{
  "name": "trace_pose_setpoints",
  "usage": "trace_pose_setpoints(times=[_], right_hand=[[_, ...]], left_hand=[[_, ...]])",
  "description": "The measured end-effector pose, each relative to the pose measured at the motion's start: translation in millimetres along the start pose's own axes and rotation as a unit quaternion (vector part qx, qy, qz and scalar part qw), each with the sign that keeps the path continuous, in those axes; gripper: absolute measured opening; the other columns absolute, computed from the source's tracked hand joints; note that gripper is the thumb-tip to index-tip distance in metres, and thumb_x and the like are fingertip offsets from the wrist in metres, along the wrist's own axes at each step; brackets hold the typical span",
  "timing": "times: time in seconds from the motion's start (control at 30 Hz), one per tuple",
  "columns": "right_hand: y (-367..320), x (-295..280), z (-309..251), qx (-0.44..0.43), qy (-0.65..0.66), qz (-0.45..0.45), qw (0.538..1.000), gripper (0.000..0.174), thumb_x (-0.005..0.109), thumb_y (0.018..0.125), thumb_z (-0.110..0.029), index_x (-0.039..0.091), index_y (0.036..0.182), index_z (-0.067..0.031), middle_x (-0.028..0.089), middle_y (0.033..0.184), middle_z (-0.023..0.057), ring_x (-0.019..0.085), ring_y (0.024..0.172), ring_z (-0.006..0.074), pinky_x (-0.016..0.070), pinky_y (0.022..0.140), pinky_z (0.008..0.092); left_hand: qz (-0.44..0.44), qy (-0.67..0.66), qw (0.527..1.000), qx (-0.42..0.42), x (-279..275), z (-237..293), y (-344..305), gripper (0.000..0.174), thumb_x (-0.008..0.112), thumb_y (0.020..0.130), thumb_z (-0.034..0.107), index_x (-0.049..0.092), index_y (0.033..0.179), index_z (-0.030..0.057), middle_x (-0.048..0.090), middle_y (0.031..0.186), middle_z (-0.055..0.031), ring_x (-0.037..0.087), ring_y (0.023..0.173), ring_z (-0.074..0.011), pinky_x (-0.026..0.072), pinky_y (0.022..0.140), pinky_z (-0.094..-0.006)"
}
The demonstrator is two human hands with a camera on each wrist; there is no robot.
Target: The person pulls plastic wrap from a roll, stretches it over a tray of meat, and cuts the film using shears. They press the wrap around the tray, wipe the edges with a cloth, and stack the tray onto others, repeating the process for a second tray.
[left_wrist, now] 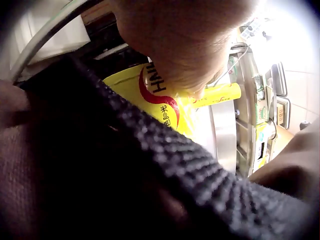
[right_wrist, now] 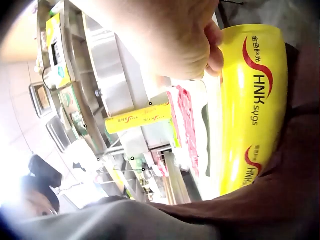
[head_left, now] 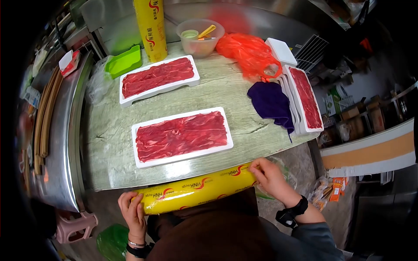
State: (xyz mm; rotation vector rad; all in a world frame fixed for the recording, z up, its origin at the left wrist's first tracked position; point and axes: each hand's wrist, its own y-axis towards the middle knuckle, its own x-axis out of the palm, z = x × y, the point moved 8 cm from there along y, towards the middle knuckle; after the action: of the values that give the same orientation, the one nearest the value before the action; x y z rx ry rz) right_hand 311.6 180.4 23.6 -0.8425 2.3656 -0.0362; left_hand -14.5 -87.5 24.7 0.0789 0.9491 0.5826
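A yellow roll of cling film (head_left: 198,189) with red and black print lies crosswise at the table's front edge, against the person's front. My left hand (head_left: 133,213) holds its left end with bent fingers; the palm side is hidden. At the other end, my right hand (head_left: 271,178) has thumb and fingers together on the roll's upper edge. The right wrist view shows those curled fingertips right at the roll (right_wrist: 255,110). Just beyond it on the table sits a white tray of thin red meat slices (head_left: 180,135). In the left wrist view, the wrist strap hides much of the roll (left_wrist: 160,100).
A second meat tray (head_left: 159,78) lies farther back, beside a green tray (head_left: 124,62) and an upright yellow roll (head_left: 151,30). A clear bowl (head_left: 200,37), red plastic bag (head_left: 248,54), purple cloth (head_left: 272,104) and stacked trays (head_left: 305,98) line the back and right.
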Motion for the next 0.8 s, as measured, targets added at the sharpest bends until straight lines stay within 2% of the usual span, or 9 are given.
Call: trace_pose_setpoints(times=[0.03,0.2,0.27,0.3,0.33,0.4,0.57,0.67,0.8], right_hand=[[-2.1,2.1,10.8,0.077,0.082,-0.024,0.993,0.019,0.072,0.084,-0.008,0.06,0.097,-0.0023,0.06,0.085,0.0093,0.062,0.076,0.0206,0.0491,0.066,0.0318],[-5.2,-2.3,-40.0,-0.106,-0.08,-0.025,0.991,0.02,0.076,0.082,-0.01,0.065,0.098,-0.0034,0.058,0.078,0.0066,0.055,0.065,0.0167,0.0434,0.058,0.0314],[-4.2,8.6,-42.4,-0.154,-0.088,-0.071,0.982,0.013,0.077,0.081,-0.011,0.071,0.091,-0.0046,0.057,0.074,0.0055,0.052,0.062,0.0177,0.0395,0.055,0.0324],[-6.3,11.0,-40.9,-0.155,-0.052,-0.085,0.983,0.011,0.078,0.08,-0.012,0.071,0.084,-0.0043,0.057,0.071,0.005,0.053,0.063,0.0186,0.0402,0.056,0.0326],[-8.9,13.2,-41.9,-0.146,-0.058,-0.134,0.978,0.01,0.077,0.08,-0.011,0.072,0.086,-0.005,0.056,0.072,0.0076,0.057,0.063,0.0223,0.043,0.057,0.0342],[-17.4,11.8,-48.5,-0.154,-0.048,-0.188,0.969,0.01,0.079,0.077,-0.008,0.074,0.086,-0.0058,0.055,0.072,0.006,0.056,0.064,0.0214,0.0417,0.057,0.0335],[-39.8,15.1,-44.2,-0.132,-0.029,-0.232,0.963,0.02,0.081,0.073,-0.005,0.076,0.093,-0.0076,0.056,0.074,0.0054,0.057,0.069,0.0208,0.0438,0.06,0.0334],[-41.7,12.8,-48.8,-0.132,-0.038,-0.215,0.967,0.02,0.081,0.074,-0.004,0.076,0.093,-0.0081,0.057,0.075,0.0053,0.058,0.069,0.021,0.0445,0.06,0.0336],[-41.9,8.7,-38.9,-0.086,-0.028,-0.178,0.98,0.019,0.08,0.075,-0.002,0.076,0.092,-0.0081,0.057,0.073,0.0037,0.055,0.066,0.0174,0.042,0.058,0.0315]], left_hand=[[-0.001,0.005,1.0,0.001,-0.2,0.2,0.1,0.021,0.054,0.097,0.014,0.065,0.108,0.0014,0.056,0.112,-0.0142,0.051,0.11,-0.0336,0.0405,0.098,-0.0424],[-0.019,0.008,1.0,0.008,-2.7,1.9,6.1,0.02,0.055,0.094,0.012,0.065,0.108,0.0016,0.057,0.11,-0.0138,0.051,0.11,-0.0339,0.0408,0.098,-0.0428],[-0.037,0.009,0.999,0.026,-5.4,3.6,12.1,0.026,0.064,0.084,0.012,0.065,0.108,0.0025,0.059,0.111,-0.014,0.053,0.109,-0.0349,0.0425,0.097,-0.0452],[-0.031,0.001,0.999,0.022,-7.4,2.5,13.7,0.035,0.073,0.079,0.026,0.067,0.106,0.0039,0.061,0.108,-0.0129,0.054,0.106,-0.036,0.0438,0.094,-0.0471],[-0.047,0.01,0.998,0.033,-9.5,6.3,16.4,0.041,0.076,0.076,0.031,0.068,0.106,0.0046,0.061,0.109,-0.0123,0.055,0.106,-0.0355,0.0438,0.094,-0.0465],[-0.071,0.02,0.997,0.036,-11.5,9.7,19.1,0.046,0.081,0.072,0.032,0.068,0.108,0.0063,0.062,0.112,-0.011,0.055,0.107,-0.0348,0.0442,0.094,-0.0457],[-0.107,0.02,0.992,0.061,-8.8,19.9,31.1,0.054,0.085,0.068,0.034,0.068,0.111,0.0088,0.062,0.111,-0.0095,0.057,0.105,-0.0322,0.0436,0.094,-0.0451],[-0.164,0.026,0.984,0.071,-5.4,41.9,45.7,0.058,0.085,0.067,0.035,0.066,0.115,0.0099,0.06,0.112,-0.0091,0.056,0.104,-0.0313,0.0429,0.094,-0.0447],[-0.151,0.081,0.978,0.123,-12.5,45.9,33.7,0.054,0.084,0.067,0.036,0.063,0.11,0.0105,0.058,0.115,-0.0094,0.056,0.103,-0.0309,0.0427,0.092,-0.0447]])
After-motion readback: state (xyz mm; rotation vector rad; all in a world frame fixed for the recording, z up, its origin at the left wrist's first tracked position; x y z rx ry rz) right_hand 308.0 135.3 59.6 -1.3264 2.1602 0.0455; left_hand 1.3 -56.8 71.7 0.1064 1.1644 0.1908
